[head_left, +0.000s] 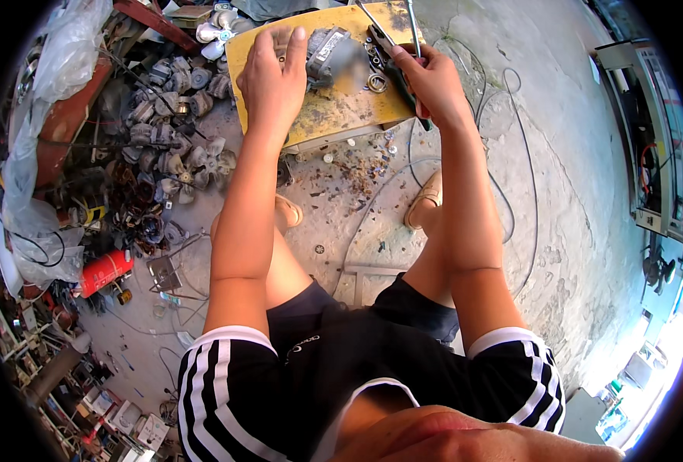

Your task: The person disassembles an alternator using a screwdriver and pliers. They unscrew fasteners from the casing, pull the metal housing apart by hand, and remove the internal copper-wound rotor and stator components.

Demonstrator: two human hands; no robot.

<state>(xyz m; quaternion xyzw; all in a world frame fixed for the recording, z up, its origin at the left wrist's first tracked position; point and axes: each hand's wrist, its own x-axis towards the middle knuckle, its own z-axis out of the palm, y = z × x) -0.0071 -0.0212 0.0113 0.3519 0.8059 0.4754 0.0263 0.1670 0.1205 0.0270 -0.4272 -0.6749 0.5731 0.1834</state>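
Observation:
My left hand (272, 88) is over the left side of a yellow, stained work table (318, 119), fingers apart and holding nothing visible. Just right of it lies a grey metal motor (328, 54) with a pale label, partly blurred. My right hand (431, 83) is closed at the table's right edge around a screwdriver (414, 27), its metal shaft pointing away from me. Another thin metal rod (375, 21) slants up beside that hand; whether I grip it too is unclear. Dark-handled pliers (399, 81) lie against the hand. Between motor and hand sit a brass-coloured ring (377, 82) and several small washers.
Many used motor parts (176, 146) heap on the floor at left, beside plastic sheeting (68, 65) and a red cylinder (106, 272). Debris (372, 165) is scattered below the table. A grey cable (536, 200) loops across the floor at right, near a metal-framed cabinet (661, 146).

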